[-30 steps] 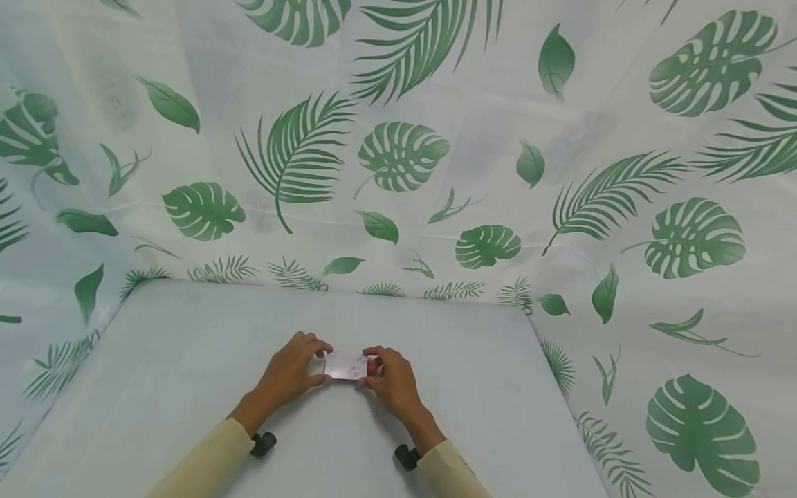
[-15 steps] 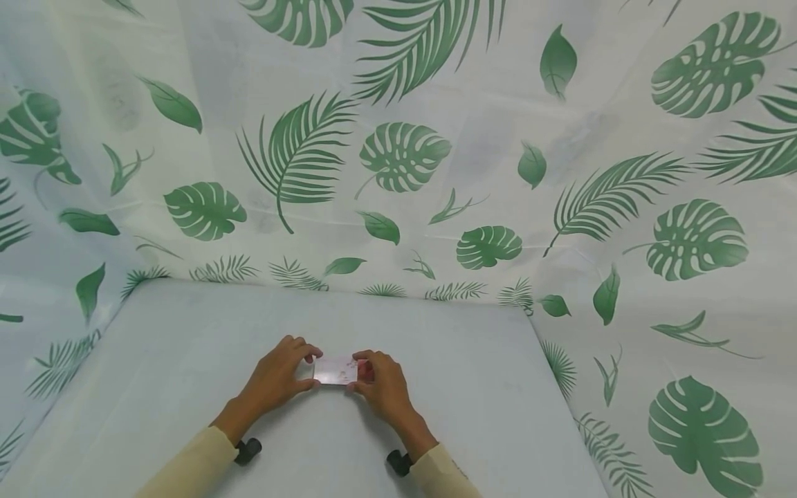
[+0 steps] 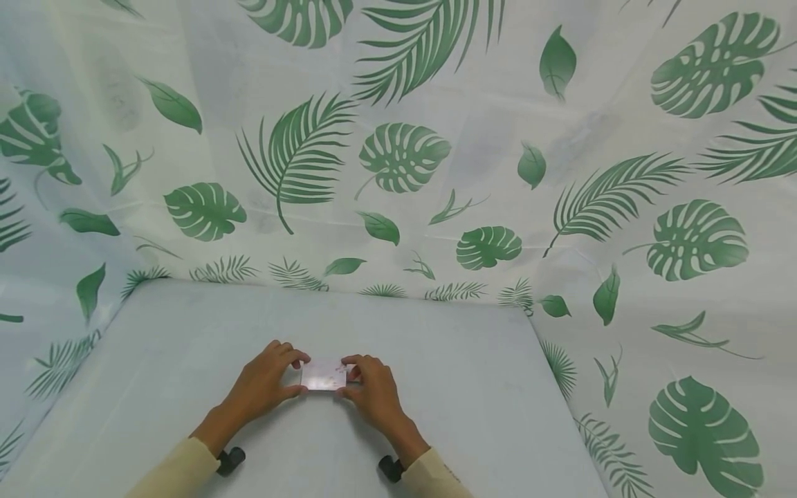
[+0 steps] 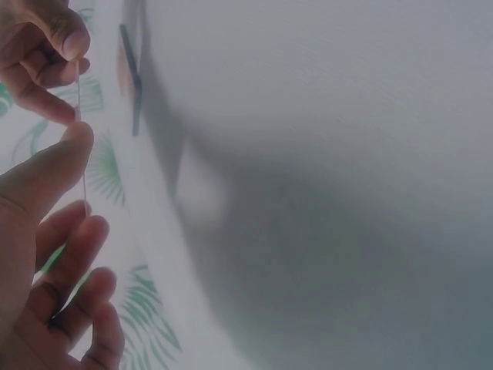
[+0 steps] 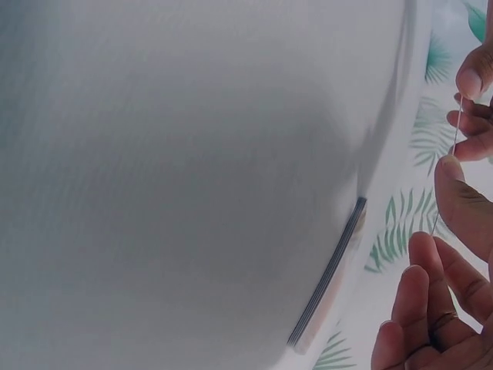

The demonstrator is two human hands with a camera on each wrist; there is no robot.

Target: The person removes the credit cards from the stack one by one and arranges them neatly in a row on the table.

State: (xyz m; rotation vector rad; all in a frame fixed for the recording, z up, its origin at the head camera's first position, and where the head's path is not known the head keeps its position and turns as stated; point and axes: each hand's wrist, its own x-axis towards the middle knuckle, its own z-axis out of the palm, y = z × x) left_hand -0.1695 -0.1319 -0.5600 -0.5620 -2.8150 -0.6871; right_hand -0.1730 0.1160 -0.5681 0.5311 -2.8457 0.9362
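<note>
A thin, glossy, pale pink card (image 3: 324,374) with small floral marks at its right end is held flat between both hands in the head view. My left hand (image 3: 260,379) pinches its left end between thumb and forefinger; my right hand (image 3: 371,392) pinches the right end the same way. Both wrist views show the card edge-on as a fine line, raised above the table. Below it lies a flat, dark-edged stack (image 5: 330,274) with a pinkish face, also seen as a thin slab (image 4: 131,81) in the left wrist view. From the head camera the card and hands largely hide this stack.
A white-covered table (image 3: 187,332) spreads under the hands. White sheeting with green leaf prints (image 3: 398,155) hangs behind it and on both sides. Small black wrist cameras (image 3: 232,461) sit at the cuffs of the beige sleeves.
Both hands have moved left and slightly toward the person, carrying the card between them. The red patch earlier seen beside the right fingers is now mostly covered.
</note>
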